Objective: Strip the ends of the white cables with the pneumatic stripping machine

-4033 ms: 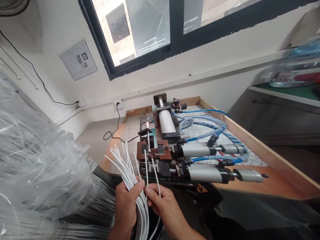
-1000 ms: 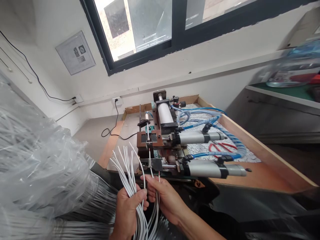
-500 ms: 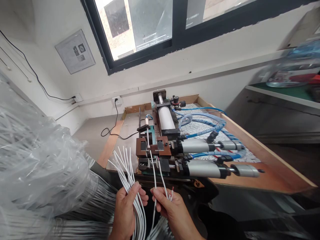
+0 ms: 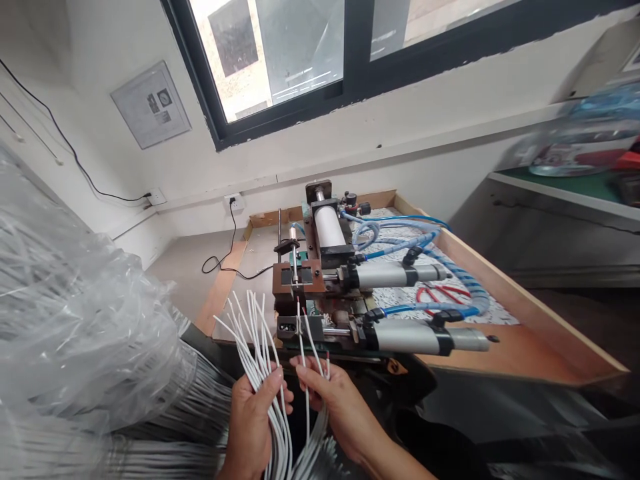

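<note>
A fanned bundle of white cables [image 4: 255, 353] is gripped in my left hand [image 4: 256, 417], with the cut ends pointing up and away. My right hand [image 4: 333, 400] pinches a white cable [image 4: 303, 353] whose tip reaches the clamp of the pneumatic wire stripper [image 4: 300, 287]. Another cable [image 4: 314, 343] with a reddish tip rises beside it from the same hand. More cables [image 4: 315, 443] hang below my right fingers, some with red ends showing. Both hands are just in front of the machine, close together.
Wire scraps [image 4: 400, 257] litter the wooden tray [image 4: 565, 360] behind the air cylinders [image 4: 410, 337]. Blue air hoses [image 4: 475, 293] loop at the right. Plastic-wrapped cable bundles [image 4: 100, 340] stand close at the left. A green-topped shelf [image 4: 575, 187] juts in at the right.
The machine's cylinders have shifted left and its upper block has pulled away from the front clamp. A reddish stripped tip now shows on the cable there. My right hand has moved slightly left.
</note>
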The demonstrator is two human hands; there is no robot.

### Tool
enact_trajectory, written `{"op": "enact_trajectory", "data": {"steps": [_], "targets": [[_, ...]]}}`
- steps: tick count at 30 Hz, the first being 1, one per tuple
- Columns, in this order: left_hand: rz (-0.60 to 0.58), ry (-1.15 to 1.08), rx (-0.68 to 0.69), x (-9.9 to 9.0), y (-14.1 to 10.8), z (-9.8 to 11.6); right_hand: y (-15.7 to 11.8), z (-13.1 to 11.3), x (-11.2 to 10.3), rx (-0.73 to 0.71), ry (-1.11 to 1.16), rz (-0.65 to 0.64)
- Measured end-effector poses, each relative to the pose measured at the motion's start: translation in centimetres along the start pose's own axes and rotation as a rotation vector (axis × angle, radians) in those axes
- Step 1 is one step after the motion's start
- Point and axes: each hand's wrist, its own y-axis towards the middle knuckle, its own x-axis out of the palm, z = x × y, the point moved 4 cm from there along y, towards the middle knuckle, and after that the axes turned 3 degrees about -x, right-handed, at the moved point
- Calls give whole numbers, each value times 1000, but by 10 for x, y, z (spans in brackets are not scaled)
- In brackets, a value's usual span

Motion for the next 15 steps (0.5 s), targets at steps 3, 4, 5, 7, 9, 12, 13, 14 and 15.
{"op": "enact_trajectory", "data": {"steps": [3,4,5,7,9,12,13,14,15], "targets": [[-62,24,28,0,-1,-3,4,-5,8,1,3,-77],[-85,31,29,1,-2,-4,4,-6,11,-3,4,-85],[-104,38,27,2,-3,-4,4,-7,12,-16,5,-77],[-121,50,15,3,-4,-5,2,-7,12,-56,14,-27],[-113,63,16,4,-5,-4,-3,-5,10,-83,13,22],[-45,76,29,3,-4,-2,-10,0,2,-76,4,88],[-17,77,29,1,-3,-1,-11,1,-1,-67,5,103],[3,79,26,1,-3,-1,-11,2,-3,-58,7,112],[13,82,21,0,-2,-1,-11,3,-4,-49,11,115]]}}
